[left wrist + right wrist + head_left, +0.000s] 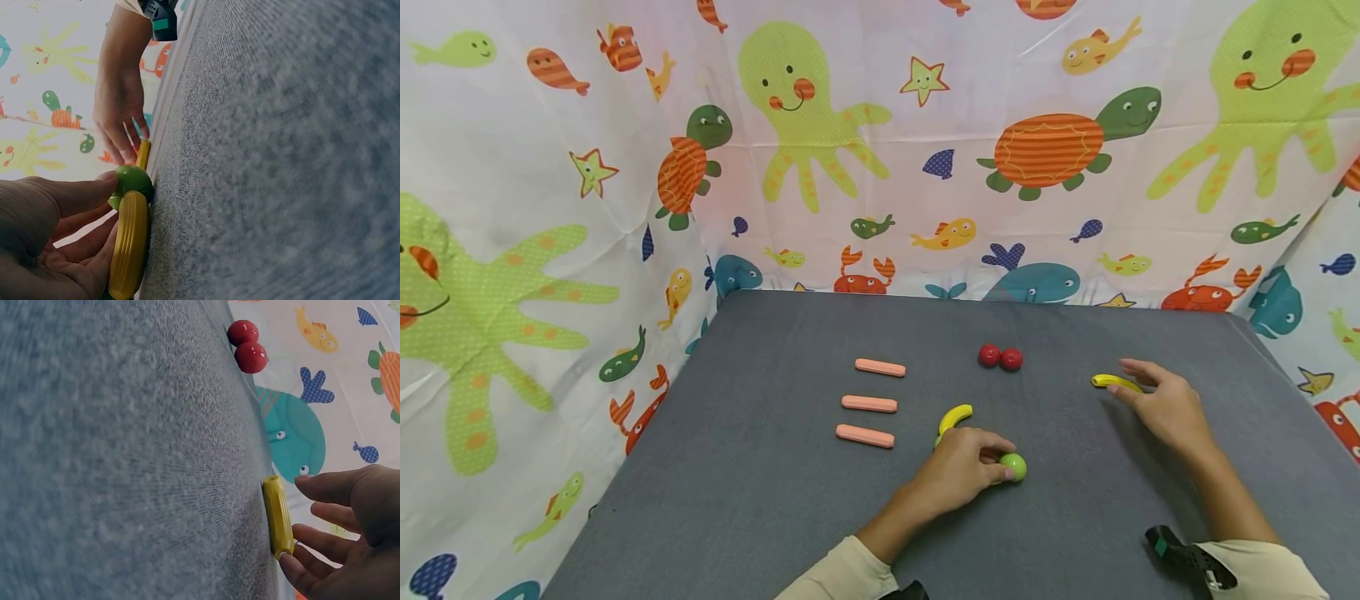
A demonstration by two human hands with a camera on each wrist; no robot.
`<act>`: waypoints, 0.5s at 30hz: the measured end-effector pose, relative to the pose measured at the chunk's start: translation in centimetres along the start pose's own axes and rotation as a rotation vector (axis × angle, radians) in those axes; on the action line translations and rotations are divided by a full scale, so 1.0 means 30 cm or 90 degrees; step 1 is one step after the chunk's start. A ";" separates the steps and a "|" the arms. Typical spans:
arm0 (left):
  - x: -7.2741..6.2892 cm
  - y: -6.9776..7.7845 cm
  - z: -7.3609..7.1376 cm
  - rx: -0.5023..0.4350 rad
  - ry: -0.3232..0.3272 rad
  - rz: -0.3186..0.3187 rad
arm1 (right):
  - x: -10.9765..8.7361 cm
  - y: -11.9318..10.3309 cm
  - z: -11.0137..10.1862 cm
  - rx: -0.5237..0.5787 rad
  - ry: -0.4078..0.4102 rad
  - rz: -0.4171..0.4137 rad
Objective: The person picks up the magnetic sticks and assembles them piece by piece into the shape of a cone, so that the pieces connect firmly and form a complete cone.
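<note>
My left hand (961,471) pinches a small glossy green ball (1015,467) between thumb and fingers, at the table's middle. Close beside that hand lies a curved yellow toy banana (955,417), with a bit of another green thing partly hidden under the hand. In the left wrist view the banana (130,244) appears in front of the green ball (134,181). Over on the right, my right hand (1168,408) hovers low at a second toy banana (1116,382). Its fingers are loosely spread, and one fingertip meets the end of this banana (279,519) in the right wrist view.
Three pink sausage-like sticks (869,404) lie in a column left of the middle. Two red balls (1000,358) sit side by side farther back. The grey table (737,500) meets a sea-animal curtain (865,167) at its back and sides.
</note>
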State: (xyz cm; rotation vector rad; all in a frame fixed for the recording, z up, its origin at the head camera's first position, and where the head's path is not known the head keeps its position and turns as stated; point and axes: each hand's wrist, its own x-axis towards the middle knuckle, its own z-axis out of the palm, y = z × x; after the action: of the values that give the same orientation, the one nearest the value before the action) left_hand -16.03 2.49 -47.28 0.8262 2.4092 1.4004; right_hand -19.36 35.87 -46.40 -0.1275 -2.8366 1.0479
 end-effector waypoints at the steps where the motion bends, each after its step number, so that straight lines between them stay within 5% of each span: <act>1: 0.000 0.000 0.000 0.001 -0.002 -0.001 | 0.002 0.003 0.000 -0.004 0.000 0.000; 15: -0.001 0.001 -0.001 0.015 -0.007 -0.007 | 0.007 0.024 0.012 -0.035 -0.011 -0.009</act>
State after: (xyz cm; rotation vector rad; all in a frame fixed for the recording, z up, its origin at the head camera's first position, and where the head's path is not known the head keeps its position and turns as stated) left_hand -15.99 2.47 -47.24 0.8240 2.4225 1.3618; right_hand -19.60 36.19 -47.12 -0.1036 -2.8790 0.9739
